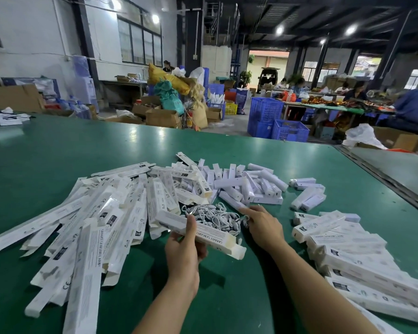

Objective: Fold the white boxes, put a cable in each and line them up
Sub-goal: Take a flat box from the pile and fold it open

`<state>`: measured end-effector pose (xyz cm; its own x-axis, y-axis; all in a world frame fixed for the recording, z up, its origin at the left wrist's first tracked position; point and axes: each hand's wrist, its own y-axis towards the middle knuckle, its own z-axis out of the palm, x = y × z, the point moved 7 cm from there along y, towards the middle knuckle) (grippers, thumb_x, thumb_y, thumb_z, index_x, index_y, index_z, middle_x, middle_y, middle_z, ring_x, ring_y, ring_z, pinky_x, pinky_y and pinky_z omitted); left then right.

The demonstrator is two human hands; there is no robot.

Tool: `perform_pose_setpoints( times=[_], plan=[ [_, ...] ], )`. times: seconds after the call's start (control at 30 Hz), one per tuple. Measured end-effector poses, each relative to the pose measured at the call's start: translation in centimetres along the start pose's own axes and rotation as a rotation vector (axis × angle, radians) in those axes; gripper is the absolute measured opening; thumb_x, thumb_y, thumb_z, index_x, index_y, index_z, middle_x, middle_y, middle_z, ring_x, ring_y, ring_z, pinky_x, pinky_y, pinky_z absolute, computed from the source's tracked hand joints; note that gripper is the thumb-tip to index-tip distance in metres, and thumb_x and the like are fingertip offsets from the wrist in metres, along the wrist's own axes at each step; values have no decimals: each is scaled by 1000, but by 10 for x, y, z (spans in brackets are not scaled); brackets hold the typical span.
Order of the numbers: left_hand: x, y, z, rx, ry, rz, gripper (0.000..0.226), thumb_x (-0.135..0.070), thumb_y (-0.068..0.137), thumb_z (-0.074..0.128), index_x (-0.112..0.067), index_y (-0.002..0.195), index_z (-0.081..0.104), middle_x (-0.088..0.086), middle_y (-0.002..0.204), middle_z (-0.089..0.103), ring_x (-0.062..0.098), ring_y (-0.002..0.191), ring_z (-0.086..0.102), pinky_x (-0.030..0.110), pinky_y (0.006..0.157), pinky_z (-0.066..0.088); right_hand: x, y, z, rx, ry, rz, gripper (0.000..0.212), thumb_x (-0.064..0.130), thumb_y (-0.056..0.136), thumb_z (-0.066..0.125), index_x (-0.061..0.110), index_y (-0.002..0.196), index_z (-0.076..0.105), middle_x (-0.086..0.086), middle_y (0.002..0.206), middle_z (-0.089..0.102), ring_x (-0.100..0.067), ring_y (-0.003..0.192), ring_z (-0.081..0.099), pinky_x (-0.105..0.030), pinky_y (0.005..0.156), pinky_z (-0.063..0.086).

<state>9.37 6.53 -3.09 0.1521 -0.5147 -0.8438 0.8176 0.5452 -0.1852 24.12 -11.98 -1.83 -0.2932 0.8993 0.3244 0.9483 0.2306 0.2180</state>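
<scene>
- Forearms come in from the bottom edge. Left hand (184, 251) and right hand (263, 225) are both over the green table (82, 145), close together.
- Flat unfolded boxes (94, 225): biggest pile, fanned out loosely left of the left hand, overlapping each other.
- Folded boxes (348, 249): stacked side by side at the right, long sides touching, printed faces up. Ends look closed; contents not visible.
- Small white boxes (239, 184): jumbled heap behind the hands, with a few strays further right.
- Blue crates (275, 121): on the floor past the table's far edge. Can't read what's in them.
- Held box (210, 233): long, white, folded up, lying diagonally across the left hand. The end flaps at its right end are open, and the inside is not visible.
- Cable heap (217, 216): white cables in a tangle, just behind the held box and between the two hands.
- Left grip: clenched on the held box near its middle, thumb on top, fingers curled underneath.
- Right grip: fingers stretched forward onto the right edge of the cable heap, touching it. Can't tell whether a cable is actually pinched.
</scene>
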Motion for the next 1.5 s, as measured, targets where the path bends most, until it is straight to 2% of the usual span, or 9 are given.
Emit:
perform_pose_setpoints(
  times=[0.17, 0.33, 0.47, 0.6, 0.8, 0.93, 1.07, 1.27, 1.5],
  plan=[
    [0, 1, -1, 3, -20, 8, 48, -50, 73, 69, -8, 93, 57, 4, 62, 59, 13, 48, 52, 23, 43, 47, -8, -12, -7, -43, 261, 35, 38, 4, 90, 55, 30, 116, 67, 0, 128, 55, -20, 105, 58, -31, 88, 47],
    [-4, -1, -1, 1, -51, 24, 56, -52, 74, 67, -7, 103, 51, 2, 61, 58, 11, 45, 52, 24, 42, 45, -6, -34, -20, -93, 348, 36, 12, 14, 93, 61, 22, 102, 60, -1, 108, 52, -2, 76, 46, -19, 71, 37],
    [-7, -2, 1, 27, -53, 58, 56, -53, 76, 67, -10, 104, 45, -3, 50, 54, 10, 38, 47, 22, 36, 38, -6, -59, -26, -143, 400, 33, 14, 9, 95, 56, 22, 95, 51, -1, 98, 48, -13, 79, 52, -22, 67, 37],
    [-8, -2, 0, 27, -39, 77, 51, -50, 74, 67, -9, 95, 45, -6, 47, 57, 9, 41, 56, 22, 40, 47, -11, -87, -33, -245, 546, 138, 17, 26, 99, 51, 19, 89, 40, -2, 77, 54, -18, 66, 50, -29, 54, 34],
    [-7, -5, 0, 21, -39, 89, 61, -39, 77, 71, -1, 120, 51, 3, 68, 69, 13, 49, 66, 25, 47, 57, -25, -133, -41, -313, 896, 316, 9, 28, 100, 51, 23, 97, 44, -5, 76, 64, -13, 58, 59, -36, 59, 50],
    [-8, -5, -2, -26, -62, 87, 64, -35, 79, 72, -1, 127, 48, 9, 85, 71, 15, 50, 68, 25, 47, 57, -21, -157, -47, -357, 1117, 257, 5, 20, 99, 53, 19, 96, 57, -2, 70, 60, -9, 56, 52, -28, 55, 44],
    [-7, -2, -5, -74, -89, 86, 52, -34, 82, 71, -7, 120, 47, 7, 90, 67, 15, 51, 69, 25, 47, 57, -10, -164, -63, -450, 1115, 142, 10, 11, 97, 55, 15, 89, 59, 2, 59, 54, -11, 53, 47, -22, 48, 39],
    [-6, 0, -4, -63, -101, 84, 48, -34, 82, 71, -10, 117, 46, 8, 91, 69, 15, 52, 69, 24, 48, 56, -5, -161, -68, -429, 1091, 39, 28, 7, 96, 55, 29, 80, 59, 0, 61, 52, -15, 54, 47, -23, 48, 41],
    [-6, 0, -1, -40, -92, 113, 60, -34, 78, 71, -1, 124, 52, 8, 88, 70, 16, 52, 68, 24, 48, 57, 2, -162, -67, -445, 876, -29, 16, 18, 94, 59, 33, 87, 57, -9, 66, 54, -24, 57, 50, -46, 54, 45]
  ],
)
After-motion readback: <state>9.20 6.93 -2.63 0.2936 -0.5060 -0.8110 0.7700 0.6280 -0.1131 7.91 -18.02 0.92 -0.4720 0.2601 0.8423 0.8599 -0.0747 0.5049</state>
